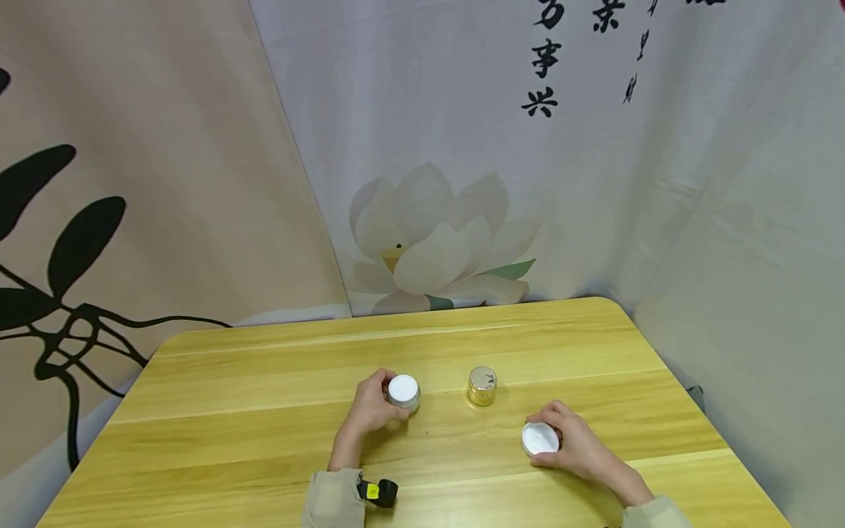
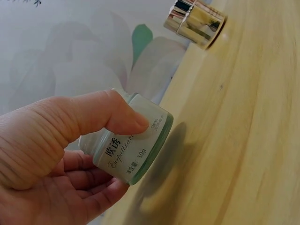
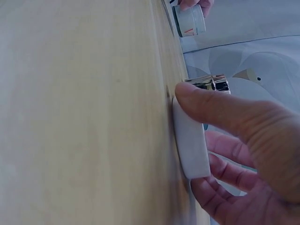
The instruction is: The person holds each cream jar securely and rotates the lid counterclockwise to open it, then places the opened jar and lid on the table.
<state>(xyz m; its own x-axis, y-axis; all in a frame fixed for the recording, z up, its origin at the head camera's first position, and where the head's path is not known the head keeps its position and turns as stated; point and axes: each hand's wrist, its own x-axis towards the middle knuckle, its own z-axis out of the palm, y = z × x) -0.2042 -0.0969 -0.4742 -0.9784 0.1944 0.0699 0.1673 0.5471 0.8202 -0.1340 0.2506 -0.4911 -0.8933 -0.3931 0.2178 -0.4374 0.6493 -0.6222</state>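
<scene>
My left hand grips a small glass cream jar by its sides, thumb on the printed label and fingers around the far side. A white surface shows at the jar's top, with no outer lid on it. In the left wrist view the jar's base is close over the table, its shadow beside it. To the right, my right hand holds a round white lid by its rim between thumb and fingers. Its hollow side faces up, and it lies right at the tabletop in the right wrist view.
A shiny gold jar with a gold cap stands on the wooden table, between the hands and slightly farther back. Printed cloth hangs behind the table and along its sides. A black wrist device sits at the left sleeve.
</scene>
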